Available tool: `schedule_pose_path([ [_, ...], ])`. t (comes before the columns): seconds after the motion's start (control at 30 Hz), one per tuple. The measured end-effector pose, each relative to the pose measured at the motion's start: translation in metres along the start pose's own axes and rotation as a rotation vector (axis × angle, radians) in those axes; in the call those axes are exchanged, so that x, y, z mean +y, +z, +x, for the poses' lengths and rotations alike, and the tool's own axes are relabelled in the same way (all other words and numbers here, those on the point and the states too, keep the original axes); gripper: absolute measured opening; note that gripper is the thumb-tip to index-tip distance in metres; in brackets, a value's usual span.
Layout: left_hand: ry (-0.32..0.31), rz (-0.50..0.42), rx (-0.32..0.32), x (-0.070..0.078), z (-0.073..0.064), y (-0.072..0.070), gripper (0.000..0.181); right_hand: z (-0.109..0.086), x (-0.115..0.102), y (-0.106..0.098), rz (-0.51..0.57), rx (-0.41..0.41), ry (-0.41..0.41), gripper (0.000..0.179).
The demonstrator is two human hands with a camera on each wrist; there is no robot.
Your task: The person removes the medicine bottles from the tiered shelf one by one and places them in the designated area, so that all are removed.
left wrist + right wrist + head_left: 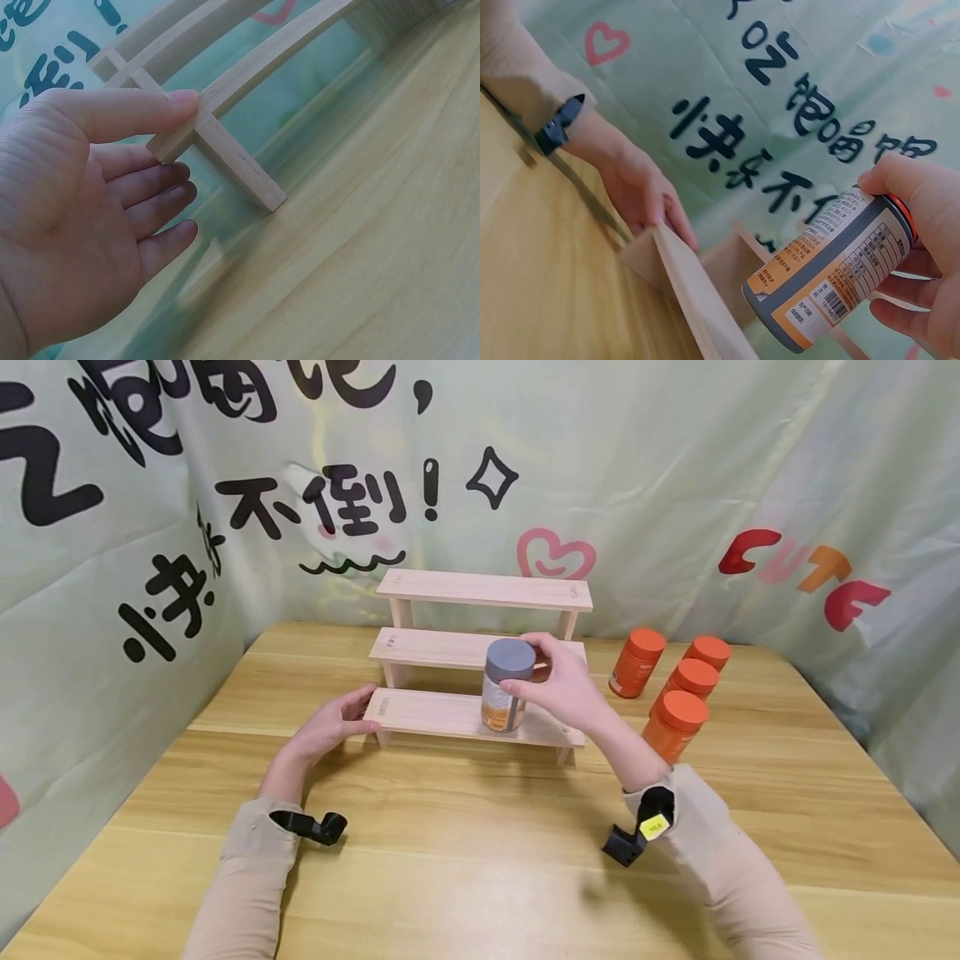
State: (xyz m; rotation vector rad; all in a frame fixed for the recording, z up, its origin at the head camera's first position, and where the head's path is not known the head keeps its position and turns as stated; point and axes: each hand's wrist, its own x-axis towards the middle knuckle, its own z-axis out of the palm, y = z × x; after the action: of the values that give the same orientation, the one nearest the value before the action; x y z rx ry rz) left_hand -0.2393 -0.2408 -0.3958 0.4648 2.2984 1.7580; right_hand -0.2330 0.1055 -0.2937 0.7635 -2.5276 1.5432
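Observation:
A pale wooden rack [435,712] with three stepped boards stands at the back of the table. My left hand [330,727] is at the left end of its lowest board. In the left wrist view, the thumb [180,105] lies on the board's corner and the fingers are below it, gripping the end. My right hand [566,689] holds a jar [501,703] with a grey-blue lid, thumb and fingers on either side near the top. The jar overlaps the lowest board's right half in the head view. Its printed label, with a barcode, faces the right wrist camera [825,277].
Several orange jars [637,662] with orange lids stand on the wooden table [450,860], right of the rack. Behind and to the left hangs a pale green cloth [645,468] with black lettering and a pink heart.

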Motion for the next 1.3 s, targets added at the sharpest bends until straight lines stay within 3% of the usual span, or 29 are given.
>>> schedule_pose_path([
  [0.23,0.007,0.013,-0.005,0.0,0.0,0.0,0.075,-0.009,0.009,-0.034,-0.06,0.076,0.085,0.052],
  [0.8,0.003,0.011,-0.001,-0.001,0.0,-0.002,0.074,-0.039,0.018,-0.111,-0.119,0.343,0.135,0.05],
  [1.3,-0.012,0.017,0.006,-0.002,0.001,-0.001,0.076,-0.064,0.033,-0.163,-0.196,0.472,0.273,0.055],
])
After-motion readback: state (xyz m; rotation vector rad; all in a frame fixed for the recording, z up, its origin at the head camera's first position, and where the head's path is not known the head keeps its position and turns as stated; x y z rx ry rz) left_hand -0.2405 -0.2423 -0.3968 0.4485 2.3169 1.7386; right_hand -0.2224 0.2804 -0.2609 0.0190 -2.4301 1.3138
